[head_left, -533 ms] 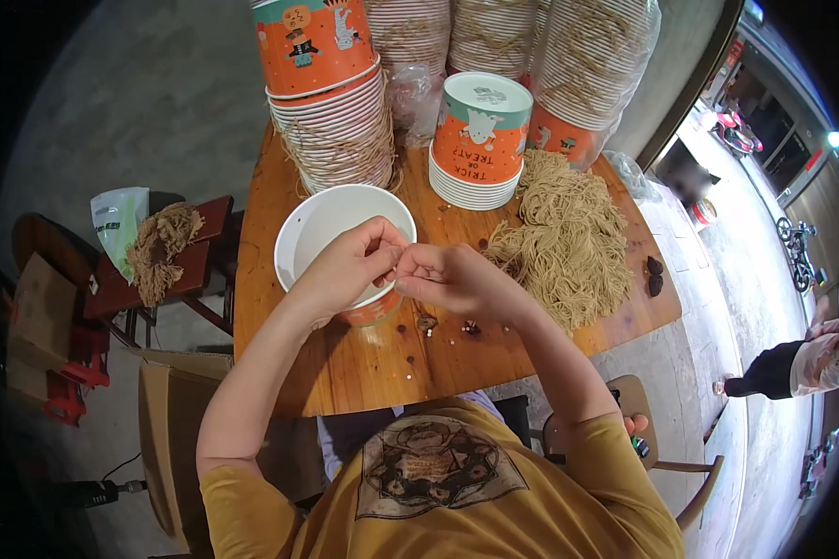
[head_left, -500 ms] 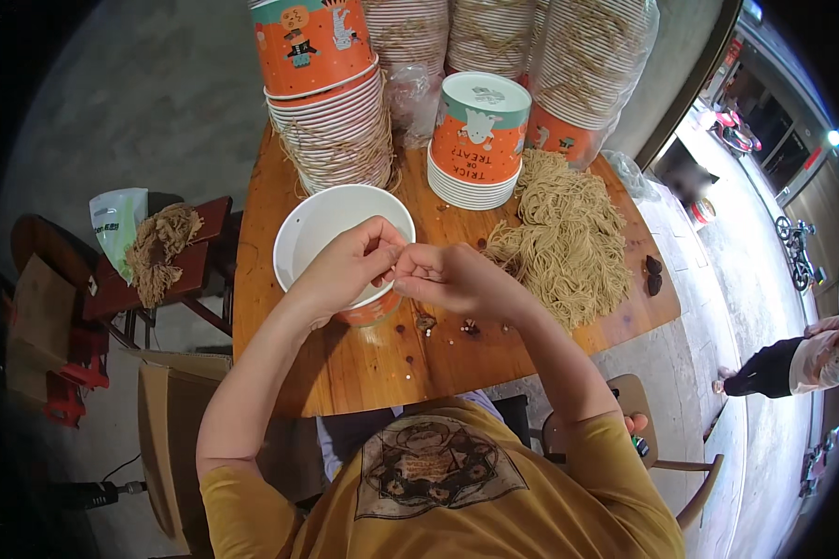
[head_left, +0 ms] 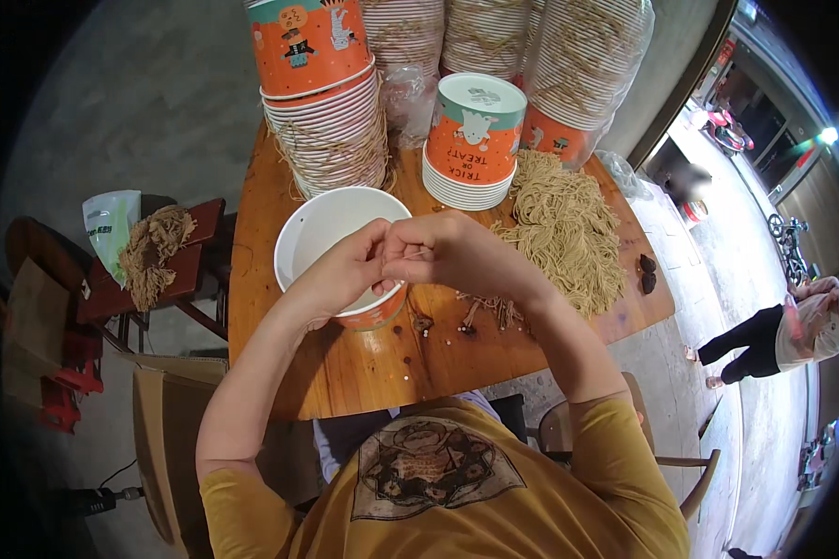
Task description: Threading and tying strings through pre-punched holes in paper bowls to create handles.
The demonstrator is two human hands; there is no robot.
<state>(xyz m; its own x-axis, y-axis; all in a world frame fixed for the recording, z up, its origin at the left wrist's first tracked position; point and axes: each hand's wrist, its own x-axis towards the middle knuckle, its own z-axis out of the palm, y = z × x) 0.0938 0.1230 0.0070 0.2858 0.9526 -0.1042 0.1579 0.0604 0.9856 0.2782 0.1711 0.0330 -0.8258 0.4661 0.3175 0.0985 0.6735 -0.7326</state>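
A white paper bucket (head_left: 298, 244) with an orange outer wall stands upright on the table. At its right rim my two hands meet, fingertips nearly touching. My left hand (head_left: 343, 270) is closed in a pinch and lies across the near part of the opening. My right hand (head_left: 446, 244) is closed too, its fingers curled against the left fingertips. What the fingers hold is too small and too hidden to make out. Right of the hands lies a heap of tan twine (head_left: 569, 233).
Stacked buckets with twine (head_left: 331, 140) rise at the back left of the wooden table (head_left: 364, 377). An upside-down bucket stack (head_left: 475, 140) stands behind my hands. Reddish-brown strands (head_left: 494, 312) lie under my right forearm. A red bench (head_left: 158, 265) holds more twine.
My right hand has turned and shifted slightly left, closing over the left fingertips. The reddish-brown strands now show more below it. A person at the far right has moved along the pavement.
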